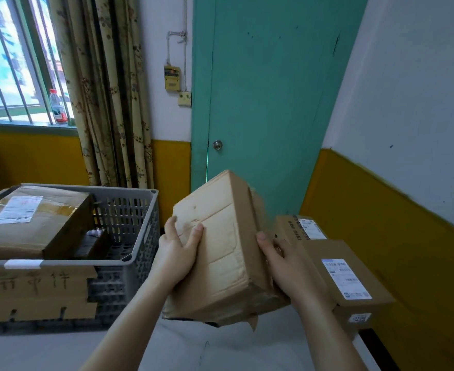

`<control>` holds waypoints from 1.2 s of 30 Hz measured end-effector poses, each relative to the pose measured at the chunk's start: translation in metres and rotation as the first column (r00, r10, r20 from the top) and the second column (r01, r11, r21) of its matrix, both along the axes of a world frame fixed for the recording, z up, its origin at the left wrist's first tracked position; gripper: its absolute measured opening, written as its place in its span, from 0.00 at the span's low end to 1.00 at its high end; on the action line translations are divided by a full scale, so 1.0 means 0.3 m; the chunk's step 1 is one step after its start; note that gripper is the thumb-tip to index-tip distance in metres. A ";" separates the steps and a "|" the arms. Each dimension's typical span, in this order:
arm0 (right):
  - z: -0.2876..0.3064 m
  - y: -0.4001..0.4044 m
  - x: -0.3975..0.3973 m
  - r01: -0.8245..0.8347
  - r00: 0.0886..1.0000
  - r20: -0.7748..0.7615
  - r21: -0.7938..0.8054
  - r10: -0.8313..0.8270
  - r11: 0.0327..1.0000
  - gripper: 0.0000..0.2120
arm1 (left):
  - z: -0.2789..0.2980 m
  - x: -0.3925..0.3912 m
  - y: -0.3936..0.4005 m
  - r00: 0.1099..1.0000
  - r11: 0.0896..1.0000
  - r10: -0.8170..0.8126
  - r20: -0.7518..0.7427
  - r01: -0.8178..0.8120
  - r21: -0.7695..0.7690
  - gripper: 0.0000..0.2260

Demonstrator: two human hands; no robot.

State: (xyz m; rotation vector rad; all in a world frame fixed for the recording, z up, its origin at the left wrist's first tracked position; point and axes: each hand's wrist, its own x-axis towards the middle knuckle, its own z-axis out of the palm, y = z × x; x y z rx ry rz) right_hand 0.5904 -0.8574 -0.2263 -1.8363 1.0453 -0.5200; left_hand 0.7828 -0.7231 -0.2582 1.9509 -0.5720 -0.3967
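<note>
I hold a worn brown cardboard parcel [220, 253] tilted in the air above the pale table [180, 349]. My left hand [176, 253] grips its left edge, thumb and a finger lying on the top face. My right hand [282, 261] grips its right side, thumb on the edge, the fingers hidden behind the box. The parcel's bottom corner is torn and crumpled.
A grey slotted crate [137, 223] at the left holds a large taped box [33, 218]; a cardboard sign [38, 290] hangs on its front. Two labelled boxes [346, 274] [300, 227] lie at the right by the yellow wall. A teal door [260, 103] stands behind.
</note>
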 end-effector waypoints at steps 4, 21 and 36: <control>-0.009 -0.009 -0.003 0.015 0.999 0.049 -0.025 -0.014 1.000 0.45 | 0.016 -0.029 -0.007 0.989 0.984 -0.119 -0.090 0.130 0.120 0.43; -0.028 -0.029 -0.031 -0.043 0.995 0.089 -0.066 0.049 0.997 0.25 | 0.116 -0.117 0.036 0.879 0.938 -0.331 -0.343 0.348 -0.012 0.53; -0.009 0.033 -0.047 -0.114 0.951 0.299 0.117 0.075 0.987 0.27 | 0.150 -0.131 0.055 0.855 0.905 -0.416 -0.309 0.358 -0.228 0.41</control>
